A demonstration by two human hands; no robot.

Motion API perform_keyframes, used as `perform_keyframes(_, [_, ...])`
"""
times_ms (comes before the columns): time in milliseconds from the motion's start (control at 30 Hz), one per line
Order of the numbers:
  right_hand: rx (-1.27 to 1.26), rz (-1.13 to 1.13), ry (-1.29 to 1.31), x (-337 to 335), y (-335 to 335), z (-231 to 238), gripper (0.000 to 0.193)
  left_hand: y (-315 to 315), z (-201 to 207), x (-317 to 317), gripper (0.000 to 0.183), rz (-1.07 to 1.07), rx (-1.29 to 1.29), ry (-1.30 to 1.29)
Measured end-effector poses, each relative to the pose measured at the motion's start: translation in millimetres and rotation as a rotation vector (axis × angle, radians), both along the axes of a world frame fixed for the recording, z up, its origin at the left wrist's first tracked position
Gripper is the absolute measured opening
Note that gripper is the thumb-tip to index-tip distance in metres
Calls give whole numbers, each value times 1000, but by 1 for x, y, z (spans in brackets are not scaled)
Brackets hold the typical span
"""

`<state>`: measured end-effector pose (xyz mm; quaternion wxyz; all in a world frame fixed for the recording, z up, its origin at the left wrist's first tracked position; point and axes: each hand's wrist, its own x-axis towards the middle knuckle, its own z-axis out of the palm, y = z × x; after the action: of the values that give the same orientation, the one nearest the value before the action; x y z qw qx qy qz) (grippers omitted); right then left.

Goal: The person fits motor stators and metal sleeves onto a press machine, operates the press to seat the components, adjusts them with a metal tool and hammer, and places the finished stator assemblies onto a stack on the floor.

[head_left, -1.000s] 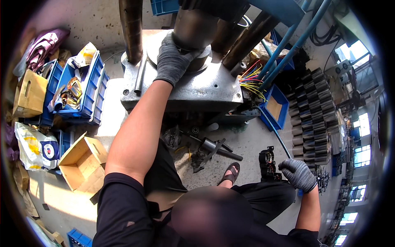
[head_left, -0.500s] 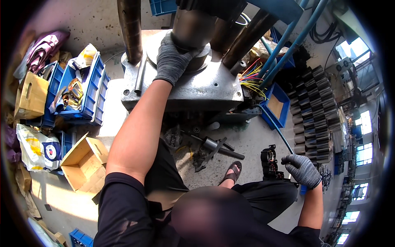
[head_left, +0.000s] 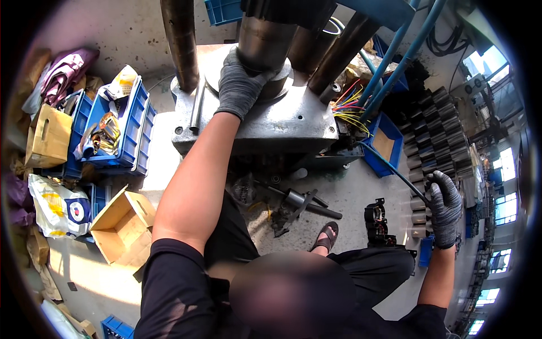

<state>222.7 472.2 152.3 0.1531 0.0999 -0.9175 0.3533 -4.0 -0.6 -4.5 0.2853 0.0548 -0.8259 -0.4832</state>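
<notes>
My left hand (head_left: 241, 85), in a grey knit glove, curls round the lower left side of a metal cylinder (head_left: 265, 42). A round steel ring (head_left: 276, 87) sits beneath that cylinder on the thick steel bed (head_left: 265, 125) of a press. The fingertips on the far side are partly hidden. Out to the right, my gloved right hand (head_left: 445, 210) is raised with its fingers stretched upward and apart. Its thumb side touches the end of a thin blue lever (head_left: 398, 174), which slants down from beside the press bed; no grip round it shows.
Steel columns (head_left: 179, 42) flank the bed, where a loose metal rod (head_left: 197, 106) lies. Blue crates (head_left: 135, 121) and a wooden box (head_left: 121, 226) stand left. Coloured wires (head_left: 353, 107), a blue tray (head_left: 389, 127) and stacked metal tubes (head_left: 435, 135) are right. Metal parts (head_left: 305, 203) lie underneath.
My right hand has risen and moved right, its fingers now pointing upward. The blue lever's end has swung right with it. My left hand stays at the cylinder; the view has shifted slightly.
</notes>
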Motion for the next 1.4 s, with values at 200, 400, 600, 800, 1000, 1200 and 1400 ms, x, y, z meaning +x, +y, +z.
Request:
perform_keyframes(200, [63,-61,-17,1,-7,3,25,-1,-1,-2,85,-11,10,16])
perform_keyframes(400, [23,-3,107,0,7,-6,27,-6,1,-10,85,-8,-66,-137])
perform_keyframes(600, [13,123,443,-28,25,-3,31,0,-1,-14,87,18,-74,-131])
perform_keyframes(800, [162,45,657,-115,25,40,33,-4,-8,-15,87,-19,-106,-59])
perform_keyframes(1000, [138,38,583,-178,16,67,29,5,-3,-5,76,276,-285,85])
perform_keyframes(1200, [274,-47,580,-196,31,74,27,65,28,31,82,25,-229,388])
perform_keyframes(1400, [305,-79,580,-199,21,73,29,67,32,7,104,164,-468,389])
